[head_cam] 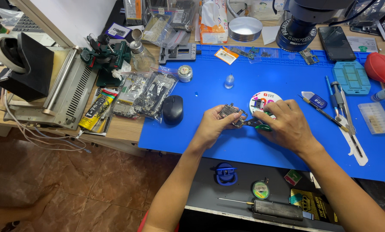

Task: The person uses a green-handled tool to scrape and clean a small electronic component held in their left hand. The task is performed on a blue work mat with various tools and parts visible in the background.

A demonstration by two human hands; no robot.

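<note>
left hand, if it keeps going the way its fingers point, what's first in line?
The left hand points right and slightly up, holding a small circuit board. Going straight on, it would first meet the right hand and its green-handled tool, which already reaches the board. Depth looks about level, but is hard to judge.

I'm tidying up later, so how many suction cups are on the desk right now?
1. A blue suction cup sits on the dark ledge below the blue mat, under the left hand. Others may be hidden among the clutter.
</note>
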